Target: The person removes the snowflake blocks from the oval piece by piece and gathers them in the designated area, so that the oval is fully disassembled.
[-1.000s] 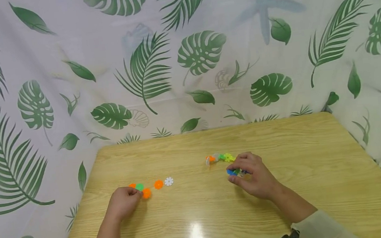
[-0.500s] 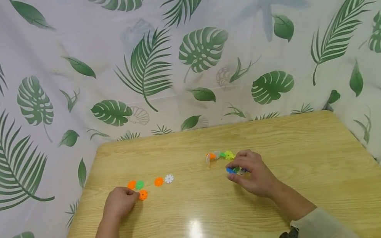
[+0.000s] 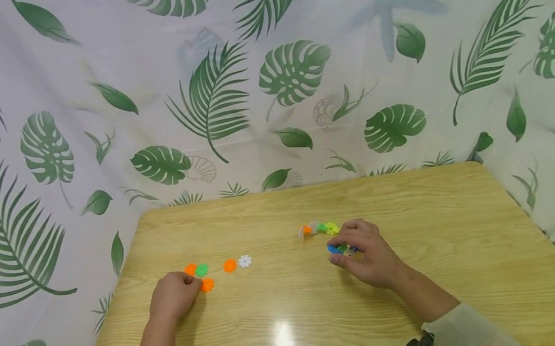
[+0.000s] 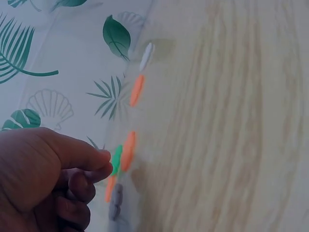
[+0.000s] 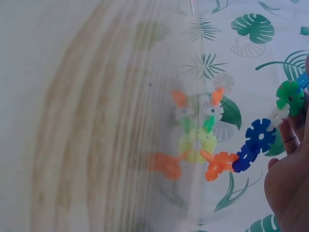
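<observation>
My left hand (image 3: 174, 296) is at the table's left side, thumb and index fingertips pinching the edge of an orange flower-shaped disc (image 3: 207, 284). Beyond it lie a green disc (image 3: 202, 270) and another orange disc (image 3: 190, 270); a grey disc (image 4: 116, 203) shows low in the left wrist view, hidden by the hand in the head view. My right hand (image 3: 367, 256) grips one end of a chain of interlocked discs near a blue disc (image 3: 335, 250). The chain curves through green (image 5: 290, 98), white, dark blue (image 5: 260, 135), orange and yellow discs to an orange one at its far end.
An orange disc (image 3: 229, 265) and a white disc (image 3: 244, 261) lie flat to the right of the left hand. The wooden table (image 3: 280, 296) meets a leaf-print cloth (image 3: 231, 116) at its back and sides.
My left hand has shifted slightly left and toward the body, bringing the orange disc away from the green one. The right hand and its chain stay nearly still.
</observation>
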The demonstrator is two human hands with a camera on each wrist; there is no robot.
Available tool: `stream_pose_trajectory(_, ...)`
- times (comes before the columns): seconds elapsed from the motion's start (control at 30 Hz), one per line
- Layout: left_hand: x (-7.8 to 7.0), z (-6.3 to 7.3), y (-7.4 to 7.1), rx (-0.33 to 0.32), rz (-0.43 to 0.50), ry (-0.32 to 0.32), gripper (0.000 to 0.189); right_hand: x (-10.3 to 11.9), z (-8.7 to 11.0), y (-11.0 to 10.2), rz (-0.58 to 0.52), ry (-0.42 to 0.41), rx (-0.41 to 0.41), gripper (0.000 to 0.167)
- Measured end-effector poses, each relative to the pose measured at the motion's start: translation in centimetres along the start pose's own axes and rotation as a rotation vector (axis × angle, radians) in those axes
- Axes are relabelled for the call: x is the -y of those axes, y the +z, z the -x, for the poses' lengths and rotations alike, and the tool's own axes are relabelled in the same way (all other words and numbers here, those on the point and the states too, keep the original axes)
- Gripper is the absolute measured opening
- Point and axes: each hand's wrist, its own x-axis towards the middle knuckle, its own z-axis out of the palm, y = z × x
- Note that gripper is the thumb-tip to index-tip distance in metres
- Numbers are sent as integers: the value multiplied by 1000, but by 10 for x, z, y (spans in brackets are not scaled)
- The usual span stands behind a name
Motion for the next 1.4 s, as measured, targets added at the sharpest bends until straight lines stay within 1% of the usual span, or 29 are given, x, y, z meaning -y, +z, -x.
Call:
stream_pose_trajectory(0.07, -3, -1, -1, -18, 0, 14, 29, 0, 0, 0, 7, -7, -1, 24)
stream_pose_trajectory(0.17, -11, -1, -2, -35, 31, 49, 28, 1, -1, 0, 7, -2, 3, 24)
stream_pose_trajectory(0.33, -26, 0, -4, -52, 133, 110, 25, 1, -1, 0, -9, 14, 14, 24)
stream_pose_trajectory(0.4, -32, 1, -4, -58, 177, 133, 21, 1, -1, 0, -11, 14, 17, 24)
stream_pose_trajectory(0.53, -45, 4, -3, -55, 277, 207, 14, 2, -1, -1, -9, 13, 20, 24)
stream_pose_trajectory(0.67, -58, 8, -3, -20, 333, 308, 12, 4, -1, -2, -3, 17, 23, 23)
stream_pose_trajectory(0.8, -72, 10, 2, -2, 365, 417, 8, 5, -2, -1, -6, 22, 29, 23)
stream_pose_trajectory(0.87, -81, 10, 7, -14, 368, 483, 6, 5, -2, -1, -9, 26, 32, 24)
stream_pose_trajectory(1.0, -103, 9, 19, -68, 374, 645, 8, 6, -3, -1, -15, 32, 35, 25)
stream_pose_trajectory(1.1, -122, 9, 30, -117, 354, 754, 8, 6, -3, 0, -20, 36, 43, 25)
stream_pose_trajectory(1.17, -134, 9, 37, -137, 329, 813, 9, 6, -3, 1, -16, 34, 52, 25)
stream_pose_trajectory(1.3, -156, 8, 50, -155, 252, 934, 13, 5, -3, 2, -2, 21, 60, 26)
stream_pose_trajectory(1.4, -168, 7, 58, -175, 198, 1024, 17, 5, -4, 2, -3, 11, 60, 27)
